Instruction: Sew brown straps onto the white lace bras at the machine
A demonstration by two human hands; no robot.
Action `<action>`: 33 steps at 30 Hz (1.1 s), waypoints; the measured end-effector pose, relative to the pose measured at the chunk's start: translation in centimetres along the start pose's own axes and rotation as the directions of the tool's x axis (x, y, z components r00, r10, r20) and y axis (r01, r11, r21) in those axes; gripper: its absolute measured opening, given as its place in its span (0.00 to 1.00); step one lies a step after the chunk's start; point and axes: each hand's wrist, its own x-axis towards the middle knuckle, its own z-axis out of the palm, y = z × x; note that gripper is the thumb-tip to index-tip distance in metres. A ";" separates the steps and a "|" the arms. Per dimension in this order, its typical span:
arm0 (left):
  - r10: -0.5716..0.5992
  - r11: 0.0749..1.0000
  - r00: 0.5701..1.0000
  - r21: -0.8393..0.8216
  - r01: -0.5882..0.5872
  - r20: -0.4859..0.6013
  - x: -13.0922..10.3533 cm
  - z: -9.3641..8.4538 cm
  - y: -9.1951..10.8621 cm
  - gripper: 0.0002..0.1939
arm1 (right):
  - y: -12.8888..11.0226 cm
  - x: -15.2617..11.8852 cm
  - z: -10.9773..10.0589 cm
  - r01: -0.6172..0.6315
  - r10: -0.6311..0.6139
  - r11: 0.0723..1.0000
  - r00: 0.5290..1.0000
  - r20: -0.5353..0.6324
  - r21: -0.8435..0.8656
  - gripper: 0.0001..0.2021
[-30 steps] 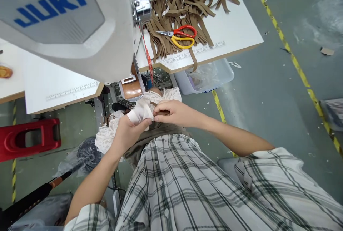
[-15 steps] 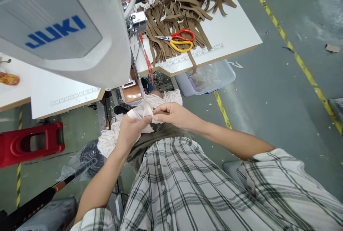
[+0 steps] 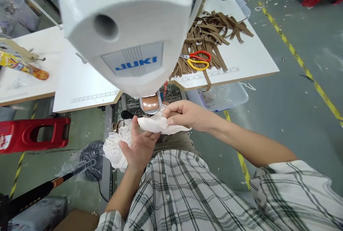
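A piece of white fabric is raised above my lap, just below the sewing machine's metal-framed end. My right hand pinches its upper right part between thumb and fingers. Palm up and fingers spread, my left hand lies under the fabric's left end; its fingertips are partly behind the cloth. More white lace fabric hangs in a bunch to the left of my left hand. Above both hands looms the white JUKI sewing machine, its small brown plate close to the cloth.
Brown fabric strips lie heaped on the white table, with red-and-yellow-handled scissors on them. A clear plastic bin sits below the table edge. At left are a red stool and a drink bottle.
My left hand has opened from its pinch and turned palm up. The right hand keeps hold of the white fabric, now lifted and spread differently. The head view has shifted left.
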 end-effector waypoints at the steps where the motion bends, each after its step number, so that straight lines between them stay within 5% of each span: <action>1: 0.011 1.000 1.000 0.006 -0.011 0.019 -0.1 0.2 0.1 0.53 | -0.9 0.4 -0.1 -0.004 0.004 1.000 0.998 0.066 -0.013 0.08; 4: 0.217 0.969 0.975 0.112 -0.222 0.052 0.7 -0.1 1.4 0.45 | -3.3 1.9 -0.6 0.049 -0.002 0.974 0.979 0.206 -0.221 0.08; 6: 0.457 0.843 0.885 0.272 -0.464 0.092 1.9 -1.3 2.3 0.41 | -4.4 2.8 -1.0 0.122 -0.054 0.859 0.987 0.148 -0.498 0.03; 8: 0.582 0.616 0.771 0.480 -0.625 0.258 3.4 -3.0 2.9 0.40 | -5.0 3.6 -1.1 0.133 -0.124 0.679 0.990 0.065 -0.722 0.07; 12: 0.349 0.177 0.699 0.688 -0.704 0.625 6.4 -5.8 2.8 0.38 | -5.0 4.3 -1.0 0.118 -0.157 0.508 0.987 0.043 -0.853 0.14; 17: 0.234 -0.095 0.663 0.695 -0.713 0.711 8.5 -6.8 2.4 0.30 | -4.8 4.2 -1.0 0.143 -0.186 0.486 0.981 0.058 -0.862 0.18; 24: 0.210 -0.127 0.692 0.721 -0.682 0.691 7.7 -5.2 3.5 0.30 | -4.0 3.8 -1.5 0.176 -0.257 0.450 0.964 0.062 -0.875 0.12; 26: 0.219 -0.113 0.736 0.766 -0.633 0.641 7.0 -4.3 3.8 0.31 | -2.8 3.4 -1.8 0.227 -0.404 0.401 0.913 0.051 -0.888 0.05; 29: 0.218 -0.080 0.792 0.820 -0.567 0.570 6.1 -3.0 4.3 0.30 | -0.8 3.1 -2.2 0.297 -0.616 0.297 0.786 0.056 -0.908 0.08; 33: 0.188 0.003 0.850 0.865 -0.502 0.492 5.5 -1.9 4.9 0.29 | 0.5 3.4 -2.4 0.326 -0.631 0.334 0.774 0.047 -0.884 0.09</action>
